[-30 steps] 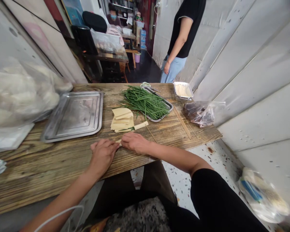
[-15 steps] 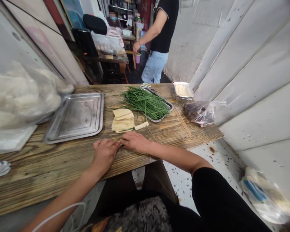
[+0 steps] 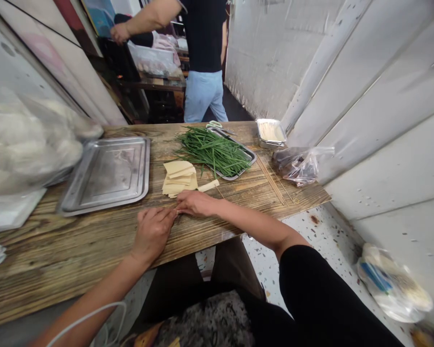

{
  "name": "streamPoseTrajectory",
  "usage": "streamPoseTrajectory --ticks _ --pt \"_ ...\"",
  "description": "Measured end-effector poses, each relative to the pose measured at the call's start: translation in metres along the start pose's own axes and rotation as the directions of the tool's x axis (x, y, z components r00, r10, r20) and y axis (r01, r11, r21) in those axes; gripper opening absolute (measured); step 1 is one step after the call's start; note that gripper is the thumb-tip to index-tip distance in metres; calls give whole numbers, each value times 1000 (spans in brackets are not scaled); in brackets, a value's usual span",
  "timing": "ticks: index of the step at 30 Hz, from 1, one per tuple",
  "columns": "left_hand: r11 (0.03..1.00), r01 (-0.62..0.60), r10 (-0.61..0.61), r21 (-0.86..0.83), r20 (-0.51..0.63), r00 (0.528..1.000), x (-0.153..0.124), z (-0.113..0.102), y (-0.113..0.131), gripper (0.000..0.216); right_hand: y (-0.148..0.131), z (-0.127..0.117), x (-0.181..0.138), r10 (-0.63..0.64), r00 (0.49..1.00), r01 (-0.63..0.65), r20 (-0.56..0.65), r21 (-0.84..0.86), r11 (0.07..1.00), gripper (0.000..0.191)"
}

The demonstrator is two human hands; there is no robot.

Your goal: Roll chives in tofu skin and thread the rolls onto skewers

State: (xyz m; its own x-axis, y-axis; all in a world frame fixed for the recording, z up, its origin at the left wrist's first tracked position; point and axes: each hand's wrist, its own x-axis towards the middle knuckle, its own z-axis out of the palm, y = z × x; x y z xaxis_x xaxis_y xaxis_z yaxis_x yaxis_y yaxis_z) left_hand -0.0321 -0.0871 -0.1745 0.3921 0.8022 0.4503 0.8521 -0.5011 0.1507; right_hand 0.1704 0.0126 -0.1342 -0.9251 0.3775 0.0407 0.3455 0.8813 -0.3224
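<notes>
Left hand (image 3: 154, 231) meets right hand (image 3: 194, 203) over the desk (image 3: 101, 243).
From here I see pale sheets (image 3: 180, 178) just beyond; I can't tell whether either grip is clenched.

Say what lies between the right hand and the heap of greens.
In the head view, a stack of pale yellow sheets and a pale roll lie on the table between the right hand and the greens.
</notes>
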Motion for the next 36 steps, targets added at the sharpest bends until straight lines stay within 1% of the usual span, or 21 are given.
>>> streamPoseTrajectory --ticks 2,3,4,5,6,7,8,9,11,13,16,18,22,26,28,30,31,32,33,34,36 --pt "1000 -20 20 -13 8 1000 3 1 -5 37 -3 -5 -10 50 998 -49 -35 19 999 22" --pt "1000 -19 19 -22 1 1000 4 2 -7 37 -6 -8 -19 116 991 -114 -70 20 993 22" --pt "999 -14 13 -33 -10 1000 4 4 -9 37 -10 -11 -29 210 971 -210 -113 13 978 23" --pt "999 -6 5 -44 -19 1000 5 5 -10 37 -14 -13 -41 330 931 -334 -155 0 943 24" --pt "999 0 -2 -54 -25 1000 4 7 -12 36 -18 -14 -54 463 865 -476 -193 -21 879 27" --pt "998 3 -5 -62 -28 1000 4 8 -13 35 -23 -15 -66 570 796 -590 -206 -48 806 27" --pt "998 1 -3 -70 -29 1000 3 10 -14 34 -28 -14 -77 643 739 -666 -204 -76 742 27" --pt "997 -3 1 -76 -31 1000 2 11 -16 33 -33 -13 -85 692 695 -716 -197 -100 691 25" --pt "996 -13 11 -87 -32 999 2 12 -18 32 -41 -9 -96 750 636 -771 -180 -128 624 21" --pt "995 -12 8 -95 -35 999 2 13 -19 31 -45 -8 -99 798 572 -821 -193 -125 558 22" --pt "996 9 -12 -94 -36 999 5 14 -18 34 -46 -8 -100 861 460 -888 -219 -98 449 26" --pt "996 15 -19 -90 -40 999 6 14 -17 36 -43 -9 -100 883 419 -908 -210 -85 410 21" --pt "997 23 -26 -74 -47 999 4 14 -16 40 -37 -11 -105 890 405 -914 -208 -66 401 25" --pt "998 17 -19 -56 -28 999 1 15 -16 39 -42 -16 -125 887 389 -917 -250 -14 398 28" --pt "998 6 -7 -67 -14 1000 1 16 -17 39 -52 -15 -141 868 379 -894 -321 117 433 25" --pt "995 -3 4 -103 4 1000 2 18 -20 40 -67 -8 -156 850 366 -801 -378 338 495 18" --pt "992 -6 8 -126 8 1000 3 19 -22 40 -77 -2 -160 851 374 -725 -369 455 517 15" --pt "989 -8 10 -150 8 1000 4 20 -23 41 -88 5 -163 857 394 -642 -333 567 515 13" --pt "985 -8 9 -171 4 1000 5 21 -25 42 -100 12 -164 863 428 -561 -270 669 488 13" --pt "982 -7 6 -191 -4 1000 7 22 -26 44 -112 19 -163 867 452 -495 -211 749 441 14" --pt "972 -6 3 -233 -14 1000 10 22 -28 48 -138 30 -156 855 501 -407 -136 835 371 18"
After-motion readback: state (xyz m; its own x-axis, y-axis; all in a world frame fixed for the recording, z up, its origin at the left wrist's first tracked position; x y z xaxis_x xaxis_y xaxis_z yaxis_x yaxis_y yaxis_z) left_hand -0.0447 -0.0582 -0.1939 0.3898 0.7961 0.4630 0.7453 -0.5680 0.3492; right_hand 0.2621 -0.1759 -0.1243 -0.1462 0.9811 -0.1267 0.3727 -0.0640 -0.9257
